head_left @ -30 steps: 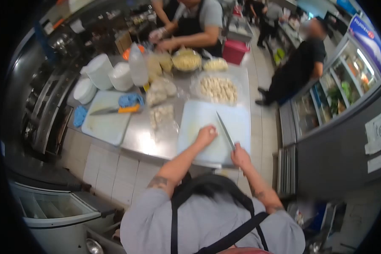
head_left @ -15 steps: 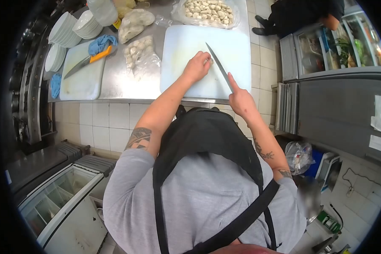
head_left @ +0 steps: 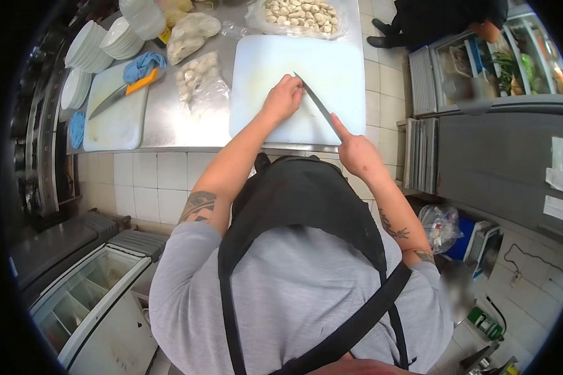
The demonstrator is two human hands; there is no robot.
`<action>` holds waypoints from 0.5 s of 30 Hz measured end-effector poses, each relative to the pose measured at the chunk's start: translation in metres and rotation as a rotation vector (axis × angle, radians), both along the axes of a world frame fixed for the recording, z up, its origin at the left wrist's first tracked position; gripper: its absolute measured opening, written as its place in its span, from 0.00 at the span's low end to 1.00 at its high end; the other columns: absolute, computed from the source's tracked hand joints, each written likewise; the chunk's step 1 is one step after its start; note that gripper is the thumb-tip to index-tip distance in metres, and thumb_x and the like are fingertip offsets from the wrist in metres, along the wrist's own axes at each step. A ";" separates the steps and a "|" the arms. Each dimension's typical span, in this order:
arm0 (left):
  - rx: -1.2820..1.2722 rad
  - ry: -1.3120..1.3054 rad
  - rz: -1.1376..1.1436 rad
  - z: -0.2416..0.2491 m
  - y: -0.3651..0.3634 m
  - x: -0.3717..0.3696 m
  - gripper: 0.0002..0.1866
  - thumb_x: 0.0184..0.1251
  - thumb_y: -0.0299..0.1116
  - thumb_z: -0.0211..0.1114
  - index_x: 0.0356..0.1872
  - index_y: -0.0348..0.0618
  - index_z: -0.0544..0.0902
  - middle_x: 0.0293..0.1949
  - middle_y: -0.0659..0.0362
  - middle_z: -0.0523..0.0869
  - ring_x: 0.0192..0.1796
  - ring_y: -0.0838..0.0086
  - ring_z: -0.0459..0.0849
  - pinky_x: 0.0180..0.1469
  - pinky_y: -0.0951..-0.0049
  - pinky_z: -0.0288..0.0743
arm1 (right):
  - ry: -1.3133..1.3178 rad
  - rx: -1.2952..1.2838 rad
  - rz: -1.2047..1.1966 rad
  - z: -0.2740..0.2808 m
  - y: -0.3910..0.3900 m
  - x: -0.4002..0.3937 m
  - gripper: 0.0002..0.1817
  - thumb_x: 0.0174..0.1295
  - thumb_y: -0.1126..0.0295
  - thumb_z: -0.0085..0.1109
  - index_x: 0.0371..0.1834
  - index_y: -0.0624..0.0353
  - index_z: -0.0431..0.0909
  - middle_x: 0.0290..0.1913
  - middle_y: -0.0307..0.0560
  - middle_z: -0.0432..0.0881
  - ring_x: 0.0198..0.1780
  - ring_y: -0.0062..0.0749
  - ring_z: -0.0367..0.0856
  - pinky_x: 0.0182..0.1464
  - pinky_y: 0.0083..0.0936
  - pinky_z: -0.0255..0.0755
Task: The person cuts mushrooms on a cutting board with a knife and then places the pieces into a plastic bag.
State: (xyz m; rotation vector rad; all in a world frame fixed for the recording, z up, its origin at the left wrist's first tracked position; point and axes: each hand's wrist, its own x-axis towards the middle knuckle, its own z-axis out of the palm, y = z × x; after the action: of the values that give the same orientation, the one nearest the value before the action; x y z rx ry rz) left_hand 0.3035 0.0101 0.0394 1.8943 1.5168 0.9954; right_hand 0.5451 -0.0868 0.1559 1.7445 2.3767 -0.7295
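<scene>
My right hand [head_left: 358,154] grips a long kitchen knife [head_left: 319,105], index finger stretched along the back of the blade. The blade slants up and left over a white cutting board [head_left: 338,59]. My left hand [head_left: 283,99] rests on the board with its fingers curled and drawn together. Its fingertips are right beside the blade near the tip; whatever they hold is hidden. A few tiny scraps lie on the board by the blade. Beyond the board, an open plastic bag [head_left: 256,19] holds many pale, rounded pieces that look like mushrooms [head_left: 300,15].
Left of the board lie two more bags of pale pieces, one clear bag [head_left: 200,78] and one knotted bag [head_left: 192,36]. Farther left, an orange-handled knife [head_left: 142,82] and a blue cloth [head_left: 145,65] lie on a smaller board [head_left: 128,128]. Stacked white bowls [head_left: 89,49] stand behind. Another person [head_left: 444,22] stands at upper right.
The knife has come closer to my left hand's fingertips, its tip drawn slightly toward me. A small piece visible at those fingertips before is now hidden. The whole view has shifted slightly.
</scene>
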 end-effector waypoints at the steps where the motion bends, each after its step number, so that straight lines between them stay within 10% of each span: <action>1: 0.006 0.012 -0.004 -0.001 0.000 -0.001 0.06 0.73 0.30 0.63 0.47 0.46 0.82 0.48 0.51 0.82 0.46 0.49 0.86 0.51 0.52 0.82 | 0.004 0.016 0.011 -0.006 0.000 0.002 0.46 0.65 0.75 0.52 0.89 0.36 0.50 0.29 0.66 0.85 0.32 0.64 0.85 0.42 0.56 0.80; 15: 0.067 0.175 -0.156 0.003 -0.007 0.001 0.08 0.72 0.27 0.61 0.49 0.46 0.84 0.51 0.47 0.80 0.47 0.47 0.85 0.52 0.55 0.81 | -0.098 -0.099 0.054 -0.032 0.006 0.013 0.48 0.67 0.76 0.51 0.90 0.32 0.44 0.34 0.67 0.87 0.36 0.62 0.87 0.45 0.54 0.80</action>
State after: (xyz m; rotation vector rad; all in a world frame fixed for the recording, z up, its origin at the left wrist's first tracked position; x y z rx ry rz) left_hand 0.3044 0.0033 0.0423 2.1593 1.4185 0.8395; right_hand 0.5581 -0.0807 0.1243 1.6317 2.2744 -0.7235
